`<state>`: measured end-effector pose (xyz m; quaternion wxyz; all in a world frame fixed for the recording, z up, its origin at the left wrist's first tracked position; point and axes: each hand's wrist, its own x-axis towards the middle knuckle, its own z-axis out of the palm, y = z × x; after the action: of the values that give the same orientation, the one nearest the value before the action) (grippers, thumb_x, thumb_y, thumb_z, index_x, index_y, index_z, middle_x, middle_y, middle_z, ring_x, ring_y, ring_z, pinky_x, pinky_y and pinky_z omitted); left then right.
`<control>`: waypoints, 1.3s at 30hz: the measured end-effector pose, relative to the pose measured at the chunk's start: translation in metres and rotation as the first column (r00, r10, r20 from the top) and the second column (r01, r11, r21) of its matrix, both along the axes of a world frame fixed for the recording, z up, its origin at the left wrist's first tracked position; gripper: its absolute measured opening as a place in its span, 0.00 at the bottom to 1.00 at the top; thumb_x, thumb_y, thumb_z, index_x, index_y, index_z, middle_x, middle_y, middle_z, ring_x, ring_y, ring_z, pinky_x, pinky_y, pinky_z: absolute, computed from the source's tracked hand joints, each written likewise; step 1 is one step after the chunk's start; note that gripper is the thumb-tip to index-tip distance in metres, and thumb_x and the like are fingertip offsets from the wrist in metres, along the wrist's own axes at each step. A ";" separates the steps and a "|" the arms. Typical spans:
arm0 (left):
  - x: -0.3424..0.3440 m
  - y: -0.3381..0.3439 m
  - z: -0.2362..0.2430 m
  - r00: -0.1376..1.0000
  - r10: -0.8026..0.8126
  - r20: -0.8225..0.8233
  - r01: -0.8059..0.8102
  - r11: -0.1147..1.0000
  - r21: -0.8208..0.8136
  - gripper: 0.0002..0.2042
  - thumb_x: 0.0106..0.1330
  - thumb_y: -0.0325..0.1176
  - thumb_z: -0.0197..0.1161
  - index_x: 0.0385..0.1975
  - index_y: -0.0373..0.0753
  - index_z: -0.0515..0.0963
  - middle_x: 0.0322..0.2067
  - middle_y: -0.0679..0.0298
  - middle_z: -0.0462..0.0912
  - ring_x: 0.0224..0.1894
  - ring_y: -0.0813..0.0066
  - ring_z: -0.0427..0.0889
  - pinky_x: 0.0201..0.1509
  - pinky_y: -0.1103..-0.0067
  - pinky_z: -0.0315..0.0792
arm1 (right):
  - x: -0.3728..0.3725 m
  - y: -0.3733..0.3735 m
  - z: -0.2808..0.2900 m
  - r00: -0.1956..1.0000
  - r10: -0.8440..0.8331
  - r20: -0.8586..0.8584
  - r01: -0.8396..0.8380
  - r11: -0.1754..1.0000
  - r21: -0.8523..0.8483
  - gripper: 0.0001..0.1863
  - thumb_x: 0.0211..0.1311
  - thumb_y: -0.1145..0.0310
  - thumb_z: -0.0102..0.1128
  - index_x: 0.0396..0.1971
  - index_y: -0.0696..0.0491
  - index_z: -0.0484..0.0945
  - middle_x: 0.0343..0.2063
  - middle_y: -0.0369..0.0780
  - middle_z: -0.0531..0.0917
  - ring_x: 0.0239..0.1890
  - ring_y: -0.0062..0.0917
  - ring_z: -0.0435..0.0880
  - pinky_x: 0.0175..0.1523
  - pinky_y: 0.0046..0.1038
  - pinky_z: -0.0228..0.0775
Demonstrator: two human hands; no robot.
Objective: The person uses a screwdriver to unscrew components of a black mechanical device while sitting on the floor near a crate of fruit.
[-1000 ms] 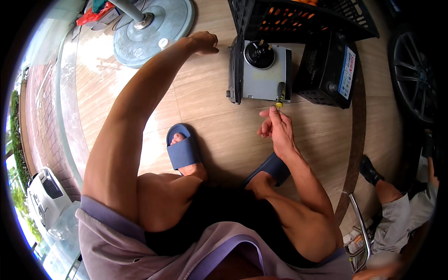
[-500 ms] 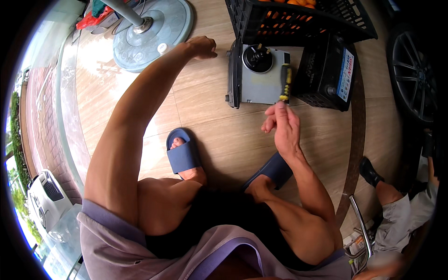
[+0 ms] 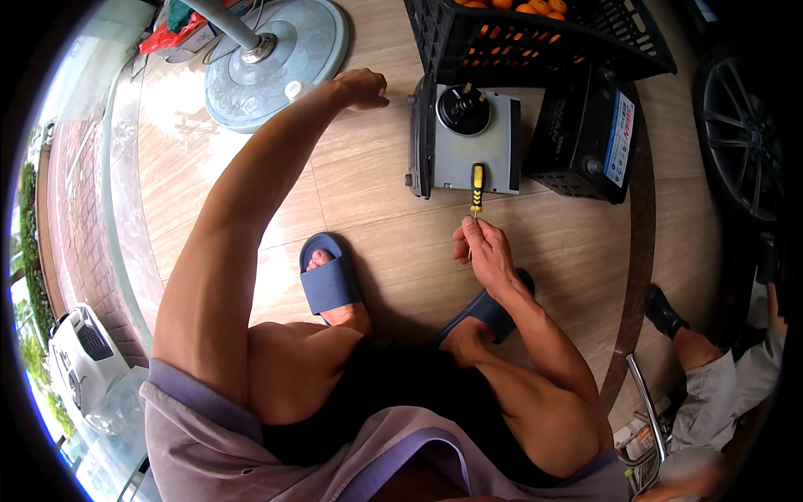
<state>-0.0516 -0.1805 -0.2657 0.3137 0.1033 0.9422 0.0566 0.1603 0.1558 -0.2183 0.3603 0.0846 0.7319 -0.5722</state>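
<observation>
My right hand [image 3: 491, 253] pinches a screwdriver [image 3: 478, 186] by its thin shaft, just below the handle. The yellow and black handle points away from me, over the near edge of a flat grey metal unit [image 3: 495, 149]. That unit has a black front along its left side, like a car stereo, and lies on the floor. A round black part with a shiny rim and brass prongs, like a horn [image 3: 458, 113], sits on top of it. My left hand [image 3: 361, 89] is curled closed over the floor, left of the unit and apart from it; anything inside is hidden.
A black car battery [image 3: 573, 138] stands right of the unit. Behind both is a black plastic crate [image 3: 502, 42] with orange fruit. A round grey stand base [image 3: 314, 50] lies far left, a white cap [image 3: 293, 89] by my forearm. A wheel [image 3: 740, 138] and another person's leg [image 3: 698, 356] are at right.
My right hand has moved left and toward me with the screwdriver, whose handle has shifted from the unit's right edge to its near edge. The left hand has barely moved.
</observation>
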 end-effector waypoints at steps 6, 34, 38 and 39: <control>0.000 0.000 0.002 1.000 -0.011 -0.001 0.011 0.999 -0.038 0.19 0.68 0.51 0.59 0.49 0.44 0.81 0.47 0.57 0.86 0.54 0.55 0.83 0.58 0.61 0.76 | -0.007 -0.007 0.010 0.999 -0.015 -0.030 0.013 0.997 -0.073 0.26 0.80 0.49 0.45 0.34 0.58 0.78 0.21 0.36 0.80 0.25 0.19 0.80 0.33 0.23 0.74; -0.001 -0.001 -0.003 1.000 -0.011 -0.017 0.011 1.000 0.004 0.19 0.67 0.50 0.58 0.47 0.44 0.82 0.47 0.56 0.86 0.54 0.54 0.83 0.58 0.60 0.76 | -0.008 0.002 -0.003 0.986 -0.075 -0.147 0.086 0.994 0.068 0.28 0.81 0.48 0.42 0.34 0.58 0.77 0.16 0.34 0.75 0.18 0.19 0.78 0.26 0.23 0.71; 0.000 -0.004 -0.005 1.000 -0.012 -0.023 0.012 1.000 0.011 0.19 0.67 0.50 0.58 0.47 0.44 0.82 0.47 0.55 0.86 0.54 0.53 0.83 0.58 0.60 0.76 | -0.015 -0.004 0.016 0.977 -0.190 -0.094 0.186 0.981 -0.047 0.26 0.81 0.50 0.42 0.33 0.58 0.77 0.16 0.35 0.75 0.20 0.20 0.77 0.29 0.25 0.71; 0.000 -0.004 -0.006 1.000 -0.012 -0.021 0.012 1.000 0.010 0.19 0.67 0.50 0.58 0.47 0.44 0.82 0.47 0.55 0.86 0.54 0.53 0.83 0.58 0.60 0.76 | -0.018 -0.004 0.023 0.978 -0.189 -0.092 0.186 0.981 -0.048 0.26 0.81 0.50 0.42 0.33 0.58 0.77 0.16 0.35 0.75 0.20 0.20 0.77 0.29 0.25 0.71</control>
<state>-0.0521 -0.1847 -0.2717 0.3034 0.1110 0.9446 0.0585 0.1426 0.1516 -0.1951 0.2705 0.1184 0.7260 -0.6211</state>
